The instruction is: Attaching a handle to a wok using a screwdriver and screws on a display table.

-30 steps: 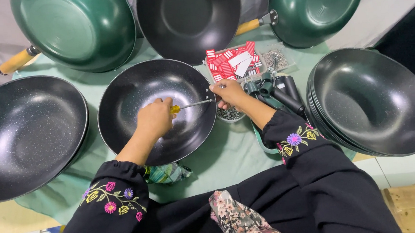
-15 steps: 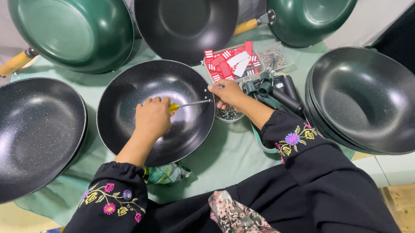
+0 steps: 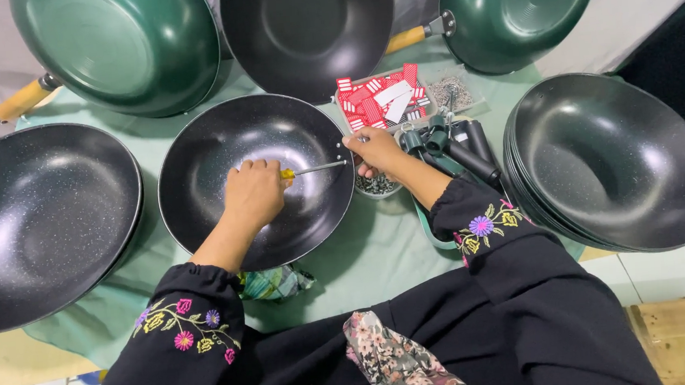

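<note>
Pale green cloth covers the tabletop, ringed with woks. Inside the central black wok, the left hand is clenched around a yellow-handled screwdriver pointing right. At the wok's right rim, the right hand pinches something small over a bowl of screws. Beyond sits a tray of red-and-white labels.

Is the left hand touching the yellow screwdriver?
Touching. The head view shows the left hand closed around the yellow-handled screwdriver, its handle poking out of the fist over the black pan.
</note>
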